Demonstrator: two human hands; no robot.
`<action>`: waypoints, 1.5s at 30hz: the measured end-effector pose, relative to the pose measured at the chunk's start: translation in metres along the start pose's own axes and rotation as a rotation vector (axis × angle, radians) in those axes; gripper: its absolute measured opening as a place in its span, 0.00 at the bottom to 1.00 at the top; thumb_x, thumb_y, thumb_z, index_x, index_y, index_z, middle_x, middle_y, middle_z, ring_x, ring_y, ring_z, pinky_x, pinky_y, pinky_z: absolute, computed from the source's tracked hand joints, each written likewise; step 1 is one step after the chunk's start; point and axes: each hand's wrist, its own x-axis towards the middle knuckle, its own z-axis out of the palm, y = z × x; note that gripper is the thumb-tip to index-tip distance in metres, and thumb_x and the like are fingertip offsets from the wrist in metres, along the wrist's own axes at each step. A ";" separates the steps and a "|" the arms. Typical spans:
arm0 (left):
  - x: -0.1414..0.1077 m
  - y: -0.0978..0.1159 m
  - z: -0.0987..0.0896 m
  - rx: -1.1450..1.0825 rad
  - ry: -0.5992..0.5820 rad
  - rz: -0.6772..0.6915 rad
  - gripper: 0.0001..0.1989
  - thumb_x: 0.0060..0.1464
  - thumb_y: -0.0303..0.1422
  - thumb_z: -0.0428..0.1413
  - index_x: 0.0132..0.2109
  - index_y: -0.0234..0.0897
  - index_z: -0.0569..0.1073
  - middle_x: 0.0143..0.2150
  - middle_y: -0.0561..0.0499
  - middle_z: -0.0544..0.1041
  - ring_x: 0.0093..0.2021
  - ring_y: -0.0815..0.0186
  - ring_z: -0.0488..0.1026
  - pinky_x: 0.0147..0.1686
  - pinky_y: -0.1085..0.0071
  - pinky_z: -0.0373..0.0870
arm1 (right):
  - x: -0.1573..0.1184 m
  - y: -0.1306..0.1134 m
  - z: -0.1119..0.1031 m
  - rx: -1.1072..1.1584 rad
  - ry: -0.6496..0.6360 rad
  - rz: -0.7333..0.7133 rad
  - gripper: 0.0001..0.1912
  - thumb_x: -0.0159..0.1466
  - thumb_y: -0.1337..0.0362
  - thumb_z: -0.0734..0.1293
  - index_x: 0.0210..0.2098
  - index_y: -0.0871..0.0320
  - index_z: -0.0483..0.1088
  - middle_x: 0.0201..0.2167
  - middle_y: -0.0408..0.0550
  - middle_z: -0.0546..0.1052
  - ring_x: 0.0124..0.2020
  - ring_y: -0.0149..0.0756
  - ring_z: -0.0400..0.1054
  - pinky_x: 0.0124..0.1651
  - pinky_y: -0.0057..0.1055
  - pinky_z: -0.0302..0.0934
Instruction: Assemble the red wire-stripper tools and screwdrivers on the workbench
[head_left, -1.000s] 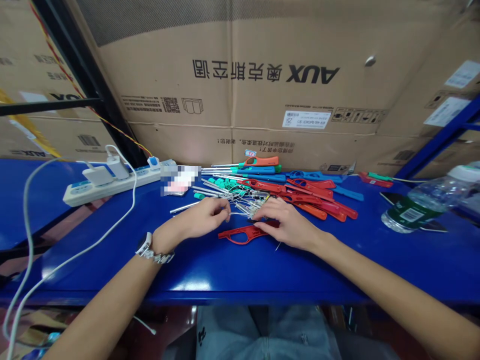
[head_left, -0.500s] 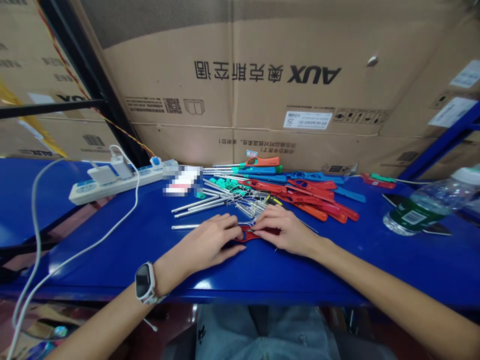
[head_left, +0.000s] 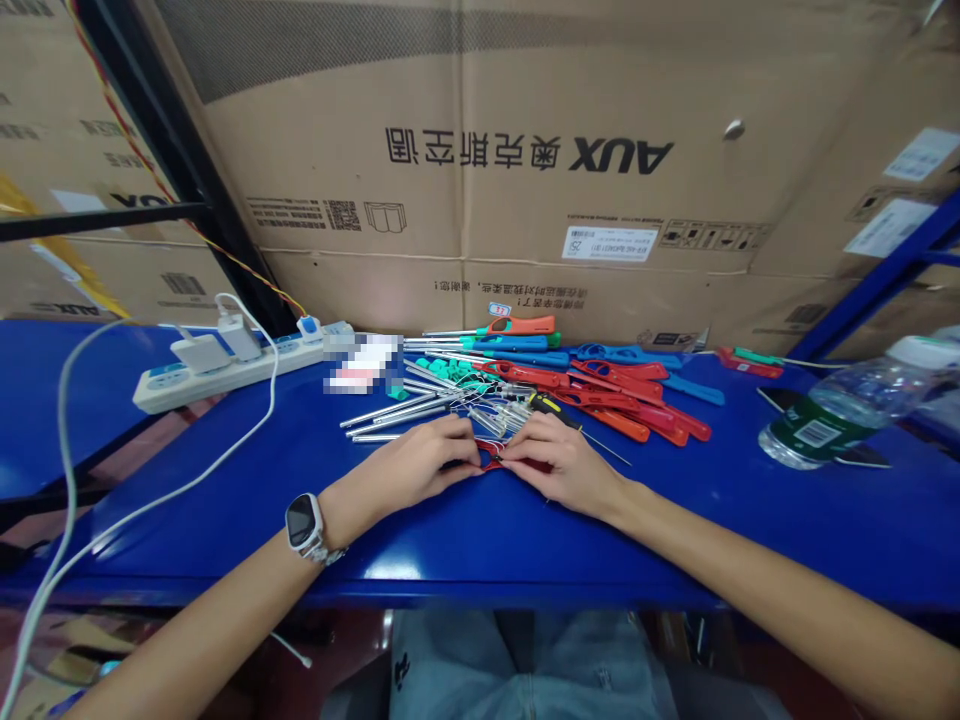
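Both hands meet at a red lighter casing (head_left: pixel 491 455) lying low over the blue table. My left hand (head_left: pixel 435 455), with a watch on its wrist, has its fingers closed on the casing's left part. The fingertips of my right hand (head_left: pixel 559 462) are pinched together at the casing's right part, which that hand largely covers. A metal tube (head_left: pixel 371 438) sticks out to the left behind my left hand. Just beyond the hands are loose metal tubes (head_left: pixel 382 412), small green parts (head_left: pixel 450 370) and a yellow-and-black screwdriver (head_left: pixel 555 408).
Red casings (head_left: pixel 622 385) and blue casings (head_left: pixel 694 388) are piled at the right of the heap. A power strip (head_left: pixel 225 380) with white cables sits at the left, a water bottle (head_left: pixel 817 430) at the right. Large cardboard boxes (head_left: pixel 525 80) stand behind the blue table (head_left: pixel 675 560).
My left hand has shifted slightly up, its thumb drawn in to the casing and its wrist turned. My right hand stays pinched at the casing. The view has shifted slightly.
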 end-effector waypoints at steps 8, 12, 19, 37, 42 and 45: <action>-0.005 -0.001 0.002 0.054 0.030 0.049 0.11 0.70 0.34 0.52 0.41 0.36 0.77 0.40 0.47 0.73 0.40 0.63 0.72 0.42 0.67 0.71 | -0.007 0.006 -0.015 -0.103 -0.213 0.014 0.13 0.70 0.59 0.67 0.51 0.51 0.79 0.43 0.51 0.75 0.47 0.41 0.66 0.52 0.45 0.64; -0.003 0.003 0.003 0.127 0.070 0.073 0.10 0.68 0.35 0.54 0.46 0.35 0.76 0.43 0.45 0.73 0.42 0.62 0.73 0.42 0.66 0.73 | -0.008 0.005 -0.023 -0.140 -0.298 0.040 0.16 0.71 0.55 0.66 0.56 0.46 0.77 0.46 0.51 0.73 0.49 0.43 0.64 0.56 0.48 0.61; 0.005 0.007 0.008 0.217 0.082 0.128 0.13 0.71 0.36 0.50 0.48 0.36 0.78 0.45 0.45 0.76 0.42 0.62 0.74 0.44 0.64 0.74 | -0.010 0.000 -0.023 -0.120 -0.302 0.113 0.15 0.71 0.56 0.66 0.56 0.44 0.76 0.46 0.51 0.71 0.50 0.43 0.64 0.54 0.46 0.62; 0.006 0.010 0.016 0.260 0.109 0.101 0.19 0.74 0.35 0.44 0.41 0.34 0.78 0.40 0.46 0.74 0.37 0.64 0.72 0.38 0.67 0.73 | 0.055 0.012 -0.039 -0.223 -0.532 0.403 0.05 0.59 0.63 0.73 0.28 0.55 0.75 0.34 0.48 0.79 0.39 0.44 0.70 0.49 0.46 0.58; 0.005 0.011 0.015 0.253 0.098 0.086 0.17 0.73 0.34 0.46 0.42 0.34 0.78 0.41 0.45 0.74 0.38 0.63 0.72 0.39 0.66 0.73 | 0.047 0.009 -0.037 -0.191 -0.503 0.404 0.04 0.60 0.67 0.70 0.28 0.56 0.72 0.33 0.46 0.79 0.40 0.42 0.71 0.52 0.46 0.54; 0.005 0.011 0.015 0.252 0.090 0.074 0.17 0.72 0.34 0.47 0.41 0.33 0.78 0.40 0.45 0.74 0.38 0.63 0.72 0.39 0.66 0.73 | 0.041 0.004 -0.037 -0.222 -0.467 0.396 0.02 0.60 0.69 0.69 0.32 0.57 0.71 0.33 0.47 0.78 0.41 0.43 0.70 0.50 0.44 0.54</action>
